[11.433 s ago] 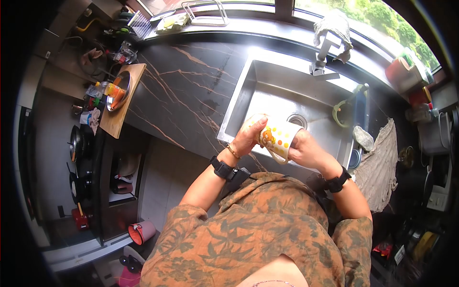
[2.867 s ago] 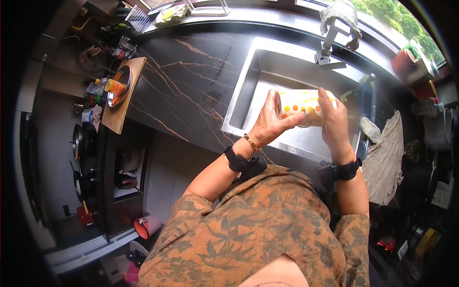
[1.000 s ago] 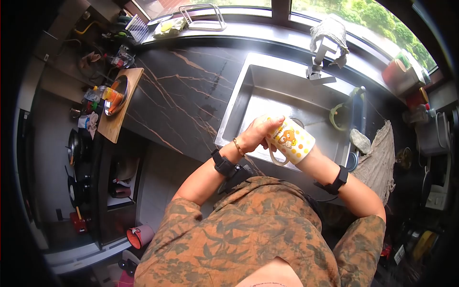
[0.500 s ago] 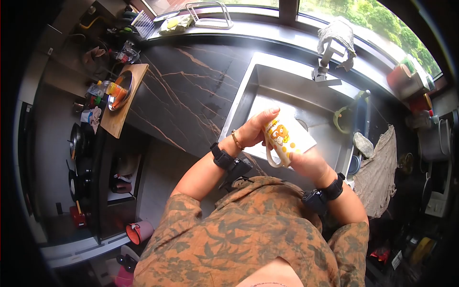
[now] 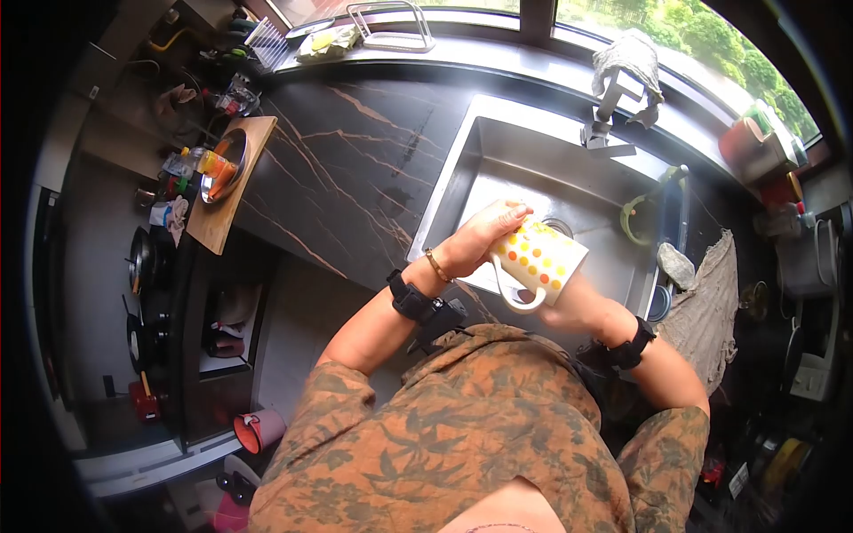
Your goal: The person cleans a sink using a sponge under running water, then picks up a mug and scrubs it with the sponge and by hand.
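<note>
A white mug (image 5: 544, 258) with yellow and orange dots is tilted on its side over the sink (image 5: 462, 133). Its looped handle (image 5: 526, 306) points down toward my body. My left hand (image 5: 487, 234) is closed around the mug's left end, thumb along the top. My right hand (image 5: 582, 304) is against the mug's right end, by the handle; its fingers are hidden by the mug. Behind the mug, the drain (image 5: 560, 226) shows partly in the sink floor.
A cloth-draped faucet (image 5: 609, 98) stands behind the sink. A green-rimmed clear container (image 5: 635, 220) is at the sink's right side, near a grey cloth (image 5: 702, 329). On the left, a wooden board (image 5: 258, 147) carries a pan (image 5: 235, 160). A wire rack (image 5: 391, 40) sits on the sill.
The mug has turned: its bear picture has rolled out of sight, and the dots and whole handle now show. My right hand has shifted right, and its thumb has left the mug's front.
</note>
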Available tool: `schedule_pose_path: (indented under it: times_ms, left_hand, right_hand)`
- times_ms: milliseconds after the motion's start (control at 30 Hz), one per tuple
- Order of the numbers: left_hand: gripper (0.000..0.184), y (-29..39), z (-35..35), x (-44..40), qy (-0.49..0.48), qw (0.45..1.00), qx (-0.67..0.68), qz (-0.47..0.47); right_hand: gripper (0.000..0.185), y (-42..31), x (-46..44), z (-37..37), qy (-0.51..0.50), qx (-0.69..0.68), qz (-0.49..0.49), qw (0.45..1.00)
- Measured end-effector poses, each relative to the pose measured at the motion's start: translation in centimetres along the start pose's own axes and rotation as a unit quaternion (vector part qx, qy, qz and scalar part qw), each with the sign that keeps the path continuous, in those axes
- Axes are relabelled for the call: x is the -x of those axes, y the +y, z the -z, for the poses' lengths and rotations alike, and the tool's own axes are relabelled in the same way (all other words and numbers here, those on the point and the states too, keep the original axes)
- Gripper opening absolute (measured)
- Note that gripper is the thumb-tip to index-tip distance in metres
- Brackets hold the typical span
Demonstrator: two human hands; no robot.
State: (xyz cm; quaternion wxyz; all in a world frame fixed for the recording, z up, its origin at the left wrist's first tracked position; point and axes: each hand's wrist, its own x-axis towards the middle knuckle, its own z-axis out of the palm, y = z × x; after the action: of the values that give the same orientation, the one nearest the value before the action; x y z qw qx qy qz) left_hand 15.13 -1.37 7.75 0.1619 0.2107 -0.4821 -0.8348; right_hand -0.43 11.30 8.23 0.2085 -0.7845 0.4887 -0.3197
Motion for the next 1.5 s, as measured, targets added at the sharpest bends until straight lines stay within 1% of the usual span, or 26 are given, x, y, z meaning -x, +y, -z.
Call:
schedule_pose_path:
  times_ms: [67,100,200,233,300,400,433,500,533,567,600,667,700,800,833,900,1000,1067,1100,1133,1167,1200,1300,1400,1433,1500]
  left_hand:
    - [0.053,0.5,-0.6,0.2,0.003,0.999,0.012,-0.043]
    - [0.054,0.5,-0.8,0.2,0.008,0.997,0.013,-0.071]
    - [0.059,0.9,-1.2,0.1,0.025,0.991,0.012,-0.132]
    - [0.06,1.0,-1.2,0.1,0.028,0.989,0.001,-0.145]
    - [0.065,1.3,-1.0,-0.2,0.023,0.988,-0.007,-0.152]
    - [0.067,0.6,-0.6,-0.5,0.025,0.986,-0.024,-0.166]
    - [0.07,0.8,-1.0,-0.2,0.031,0.981,-0.067,-0.18]
    - [0.074,1.3,-2.0,0.5,0.045,0.966,-0.152,-0.206]
    - [0.074,1.0,-1.8,0.5,0.034,0.971,-0.138,-0.194]
    - [0.074,0.5,-1.4,0.3,0.021,0.975,-0.124,-0.183]
    - [0.074,0.1,-1.0,0.1,0.009,0.979,-0.109,-0.172]
    - [0.073,-0.8,-0.9,-0.1,-0.003,0.991,-0.009,-0.135]
    - [0.072,-1.1,-1.0,-0.1,-0.009,0.992,0.041,-0.116]
    - [0.065,-0.4,-1.7,0.0,0.069,0.99,0.029,-0.122]
    - [0.062,-0.2,-1.9,0.2,0.085,0.99,0.024,-0.114]
    - [0.058,0.3,-2.4,0.2,0.115,0.988,0.013,-0.098]
    - [0.053,0.5,-2.7,-0.1,0.078,0.993,0.024,-0.08]
    - [0.052,-0.2,-3.4,-0.3,0.114,0.988,0.019,-0.098]
    - [0.051,-0.5,-3.5,-0.4,0.132,0.986,0.013,-0.102]
    - [0.051,-0.7,-3.4,-0.4,0.152,0.983,0.007,-0.104]
    - [0.05,-0.4,-2.7,-0.6,0.098,0.991,-0.007,-0.091]
    - [0.049,-0.3,-2.4,-0.8,0.085,0.992,-0.009,-0.091]
    - [0.047,-0.4,-2.2,-0.8,0.061,0.995,-0.006,-0.083]
    - [0.045,-0.3,-2.1,-0.4,0.066,0.995,0.0,-0.076]
    - [0.045,0.1,-2.2,-0.3,0.067,0.995,-0.004,-0.078]
    - [0.043,0.2,-2.0,-0.1,0.07,0.994,-0.005,-0.078]
  right_hand:
    - [0.057,-1.0,-0.2,1.1,0.034,-0.12,-0.03,0.992]
    - [0.049,-1.3,-0.3,1.6,0.045,-0.298,-0.122,0.946]
    - [0.044,-2.3,-0.9,3.4,0.094,-0.339,-0.196,0.915]
    - [0.042,-2.3,-1.0,3.1,0.145,-0.394,-0.199,0.886]
    - [0.042,-2.5,-1.2,2.8,0.168,-0.379,-0.217,0.884]
    - [0.044,-2.1,-1.3,2.5,0.199,-0.372,-0.241,0.874]
    - [0.045,-1.9,-1.3,2.5,0.209,-0.372,-0.249,0.869]
    - [0.046,-1.7,-1.3,3.0,0.181,-0.499,-0.261,0.806]
    - [0.047,-1.7,-1.3,3.2,0.166,-0.558,-0.267,0.768]
    - [0.051,-1.5,-1.2,3.2,0.134,-0.569,-0.243,0.774]
    - [0.052,-1.6,-1.2,3.2,0.113,-0.524,-0.205,0.819]
    - [0.055,-2.3,-1.0,3.3,0.071,-0.424,-0.124,0.894]
    - [0.057,-2.3,-1.0,3.2,0.062,-0.426,-0.137,0.892]
    - [0.056,-1.8,-1.0,2.8,0.083,-0.368,-0.21,0.902]
    - [0.048,-1.6,-1.1,2.8,0.086,-0.329,-0.234,0.911]
    - [0.044,-1.7,-1.5,2.5,0.142,-0.313,-0.219,0.913]
    - [0.041,-1.5,-1.7,1.8,0.229,-0.278,-0.205,0.91]
    - [0.037,-1.3,-2.0,1.6,0.281,-0.28,-0.204,0.895]
    - [0.03,-1.5,-2.2,1.6,0.304,-0.295,-0.205,0.882]
    - [0.032,-1.4,-2.1,1.8,0.27,-0.312,-0.207,0.887]
    - [0.033,-1.2,-1.9,2.2,0.234,-0.329,-0.21,0.89]
    - [0.035,-0.9,-1.6,2.5,0.199,-0.345,-0.213,0.892]
    - [0.042,-0.2,-0.3,2.8,0.064,-0.478,-0.236,0.844]
    - [0.049,-0.8,-0.5,2.5,0.09,-0.472,-0.192,0.856]
    - [0.044,-0.9,-0.7,2.6,0.094,-0.452,-0.207,0.862]
    - [0.041,-1.4,-1.0,2.5,0.108,-0.408,-0.226,0.878]
